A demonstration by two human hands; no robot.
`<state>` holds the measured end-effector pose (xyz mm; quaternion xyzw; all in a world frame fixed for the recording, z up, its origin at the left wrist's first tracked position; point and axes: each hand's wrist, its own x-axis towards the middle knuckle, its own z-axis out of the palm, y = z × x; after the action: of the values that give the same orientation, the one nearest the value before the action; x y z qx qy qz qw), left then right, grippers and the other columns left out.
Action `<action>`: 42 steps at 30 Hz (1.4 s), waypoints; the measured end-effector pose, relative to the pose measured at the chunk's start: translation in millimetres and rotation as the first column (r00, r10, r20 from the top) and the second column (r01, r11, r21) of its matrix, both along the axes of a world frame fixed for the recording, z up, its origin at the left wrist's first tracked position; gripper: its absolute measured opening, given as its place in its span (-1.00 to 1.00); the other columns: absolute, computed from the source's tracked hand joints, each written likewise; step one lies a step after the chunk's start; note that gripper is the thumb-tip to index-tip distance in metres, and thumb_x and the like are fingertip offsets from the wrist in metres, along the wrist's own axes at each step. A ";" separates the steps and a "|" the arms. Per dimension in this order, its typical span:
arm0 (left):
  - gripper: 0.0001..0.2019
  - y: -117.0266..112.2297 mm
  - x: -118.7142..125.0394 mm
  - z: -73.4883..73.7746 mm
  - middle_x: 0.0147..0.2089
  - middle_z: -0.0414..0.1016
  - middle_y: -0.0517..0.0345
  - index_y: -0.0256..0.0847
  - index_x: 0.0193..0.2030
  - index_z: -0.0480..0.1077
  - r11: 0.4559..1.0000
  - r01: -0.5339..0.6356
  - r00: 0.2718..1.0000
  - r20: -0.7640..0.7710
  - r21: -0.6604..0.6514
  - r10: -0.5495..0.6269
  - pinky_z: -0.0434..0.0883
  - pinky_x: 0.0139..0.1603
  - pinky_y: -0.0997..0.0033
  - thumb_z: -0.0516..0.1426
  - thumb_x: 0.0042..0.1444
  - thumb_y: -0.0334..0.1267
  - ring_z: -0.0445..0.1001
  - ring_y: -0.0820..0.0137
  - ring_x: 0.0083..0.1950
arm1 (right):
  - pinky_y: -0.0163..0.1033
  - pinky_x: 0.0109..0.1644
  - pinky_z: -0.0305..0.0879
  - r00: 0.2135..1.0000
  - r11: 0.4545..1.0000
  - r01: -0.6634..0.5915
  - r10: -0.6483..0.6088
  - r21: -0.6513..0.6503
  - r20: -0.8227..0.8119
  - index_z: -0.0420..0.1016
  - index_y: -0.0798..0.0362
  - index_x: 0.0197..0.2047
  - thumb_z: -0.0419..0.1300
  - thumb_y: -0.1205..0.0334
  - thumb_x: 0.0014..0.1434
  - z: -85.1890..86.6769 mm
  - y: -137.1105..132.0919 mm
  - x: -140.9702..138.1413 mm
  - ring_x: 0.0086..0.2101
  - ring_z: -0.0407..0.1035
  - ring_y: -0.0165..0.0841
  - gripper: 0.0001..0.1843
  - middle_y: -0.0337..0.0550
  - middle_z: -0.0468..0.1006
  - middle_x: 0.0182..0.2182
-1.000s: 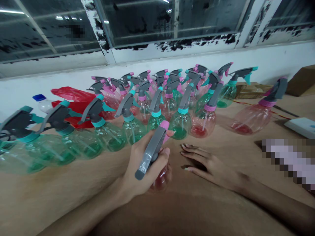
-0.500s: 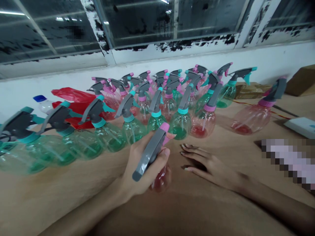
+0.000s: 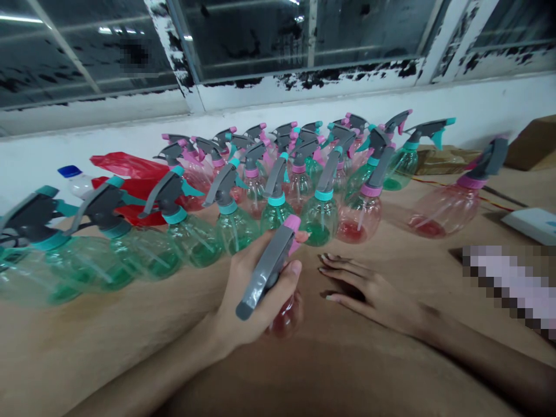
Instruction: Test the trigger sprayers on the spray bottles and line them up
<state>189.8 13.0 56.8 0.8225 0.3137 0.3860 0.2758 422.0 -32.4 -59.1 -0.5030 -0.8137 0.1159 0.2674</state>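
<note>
My left hand (image 3: 243, 295) is wrapped round the neck of a pink spray bottle (image 3: 284, 315) with a grey trigger head (image 3: 267, 269) and pink nozzle. The bottle stands on the brown table (image 3: 108, 341) near its front middle. A finger of that hand lies over the pink trigger. My right hand (image 3: 369, 289) rests flat on the table just right of the bottle, fingers stretched out and apart, holding nothing.
Several green and pink spray bottles (image 3: 278, 174) stand in rows behind my hands, reaching far left. One pink bottle (image 3: 452, 200) stands apart at the right. A red plastic bag (image 3: 125, 174), a blue-capped bottle (image 3: 76, 182), a white box (image 3: 532, 223) and a cardboard box (image 3: 532, 142) lie around.
The grey trigger head in my left hand has rocked slightly. My right hand has stayed flat on the table.
</note>
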 end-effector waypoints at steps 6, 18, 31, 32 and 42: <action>-0.84 0.2 0.5 -0.8 -0.46 0.38 0.26 -0.04 -0.21 0.37 1.000 -0.015 1.000 -0.011 -0.001 0.015 0.46 -0.37 0.39 0.06 0.08 -0.33 0.41 0.40 -0.47 | 0.05 0.21 0.18 1.000 1.000 -0.006 0.005 0.006 0.013 0.25 -0.09 0.21 0.10 0.02 0.22 -0.6 0.1 0.0 0.18 0.16 -0.20 -0.50 -0.14 0.32 0.19; -0.83 -0.4 0.8 0.6 -0.46 0.40 0.24 -0.04 -0.20 0.36 1.000 -0.020 0.999 -0.029 -0.017 0.020 0.47 -0.40 0.36 0.05 0.06 -0.31 0.42 0.37 -0.49 | 0.05 0.22 0.17 1.000 1.000 -0.001 0.001 0.000 0.012 0.25 -0.08 0.21 0.10 0.01 0.22 -1.6 0.2 0.5 0.19 0.14 -0.19 -0.50 -0.14 0.30 0.20; -0.91 0.0 0.4 0.2 -0.51 0.34 0.28 -0.06 -0.37 0.31 0.999 0.005 1.000 0.006 -0.034 -0.004 0.40 -0.46 0.40 0.08 0.02 -0.37 0.37 0.41 -0.53 | 0.03 0.23 0.17 0.999 1.000 0.003 -0.002 -0.005 0.034 0.25 -0.05 0.20 0.08 0.00 0.23 -0.3 -0.4 -0.5 0.19 0.14 -0.21 -0.50 -0.14 0.30 0.20; -0.91 0.2 0.4 -0.1 -0.52 0.33 0.28 -0.06 -0.35 0.32 0.999 0.008 1.000 0.008 -0.033 -0.007 0.40 -0.46 0.40 0.07 0.03 -0.37 0.36 0.41 -0.53 | 0.03 0.23 0.17 0.999 1.000 0.001 -0.001 -0.002 0.039 0.25 -0.05 0.20 0.08 0.00 0.23 -0.6 -0.2 -0.4 0.19 0.13 -0.21 -0.49 -0.14 0.30 0.20; -0.87 -1.8 -0.6 -0.1 -0.48 0.35 0.26 -0.06 -0.22 0.35 0.998 -0.013 1.000 -0.026 -0.062 0.012 0.44 -0.42 0.37 0.05 0.08 -0.31 0.39 0.38 -0.50 | 0.03 0.23 0.17 0.999 1.000 -0.008 0.007 0.004 0.034 0.26 -0.03 0.20 0.08 0.01 0.23 -0.1 -0.1 -0.2 0.19 0.14 -0.21 -0.50 -0.12 0.31 0.19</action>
<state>189.2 11.2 56.6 0.8165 0.3343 0.3670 0.2949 421.8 -32.4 -59.2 -0.5013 -0.8202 0.1067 0.2542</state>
